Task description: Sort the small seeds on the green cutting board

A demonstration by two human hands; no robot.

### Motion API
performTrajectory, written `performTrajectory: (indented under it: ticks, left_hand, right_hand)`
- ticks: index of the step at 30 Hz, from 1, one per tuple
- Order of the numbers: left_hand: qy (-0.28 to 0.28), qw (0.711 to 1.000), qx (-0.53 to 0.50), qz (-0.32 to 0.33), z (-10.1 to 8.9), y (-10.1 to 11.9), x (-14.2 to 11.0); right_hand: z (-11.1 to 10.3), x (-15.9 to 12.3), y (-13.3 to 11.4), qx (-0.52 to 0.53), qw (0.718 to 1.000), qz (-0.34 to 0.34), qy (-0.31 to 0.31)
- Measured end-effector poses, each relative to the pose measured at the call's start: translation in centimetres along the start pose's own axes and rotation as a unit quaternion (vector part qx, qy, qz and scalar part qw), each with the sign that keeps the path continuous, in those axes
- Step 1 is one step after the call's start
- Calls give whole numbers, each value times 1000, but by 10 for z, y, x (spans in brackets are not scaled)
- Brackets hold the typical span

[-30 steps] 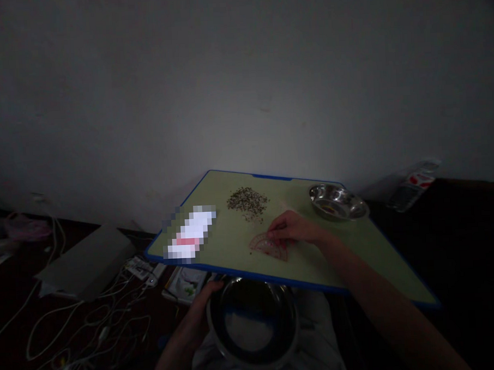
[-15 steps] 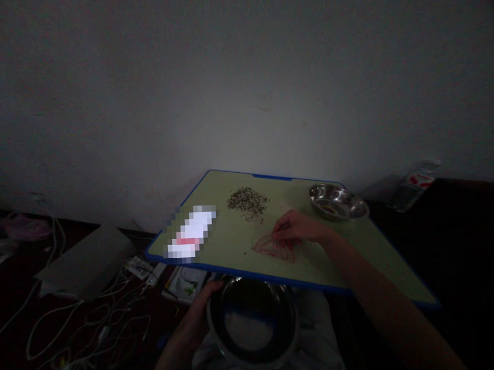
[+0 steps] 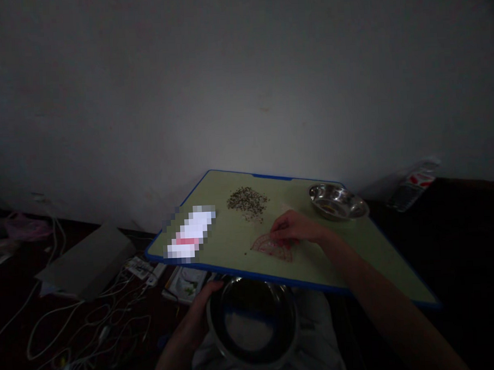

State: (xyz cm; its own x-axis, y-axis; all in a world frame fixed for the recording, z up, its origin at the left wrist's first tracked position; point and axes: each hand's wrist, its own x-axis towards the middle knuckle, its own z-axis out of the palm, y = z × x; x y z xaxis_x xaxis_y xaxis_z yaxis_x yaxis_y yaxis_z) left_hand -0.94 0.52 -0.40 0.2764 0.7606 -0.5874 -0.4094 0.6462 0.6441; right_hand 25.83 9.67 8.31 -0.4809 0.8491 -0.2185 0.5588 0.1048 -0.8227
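My right hand (image 3: 294, 226) rests on a green board with a blue rim (image 3: 234, 270), fingers closed on a red see-through protractor (image 3: 272, 248) lying flat there. A small heap of dark seeds (image 3: 246, 200) lies just beyond the protractor. My left hand (image 3: 201, 309) grips the rim of a large steel bowl (image 3: 253, 324) held below the board's near edge. A little pale grain shows in the bowl's bottom.
A small steel bowl (image 3: 336, 201) stands at the board's far right corner. A white blurred-out item (image 3: 190, 232) lies on the board's left. White cables (image 3: 85, 328), a grey flat box (image 3: 86, 260) and a plastic bottle (image 3: 414, 182) lie on the dark floor.
The protractor under my right hand has shifted slightly on the board, first right and then back a little. My left hand and the large bowl have stayed put.
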Motion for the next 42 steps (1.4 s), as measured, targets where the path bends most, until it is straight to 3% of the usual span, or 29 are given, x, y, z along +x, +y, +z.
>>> performTrajectory:
  ticks: [12, 34, 42]
  left_hand:
    - [-22, 1000, -8, -1, -1, 0, -2]
    - [-1, 1000, -9, -6, -2, 0, -1]
    - [16, 999, -26, -35, 6, 5, -5]
  right_hand:
    - [2, 0, -1, -11, 1000, 3, -1]
    - [16, 7, -4, -8, 1000, -9, 1]
    - [29, 10, -5, 32, 996, -62, -64]
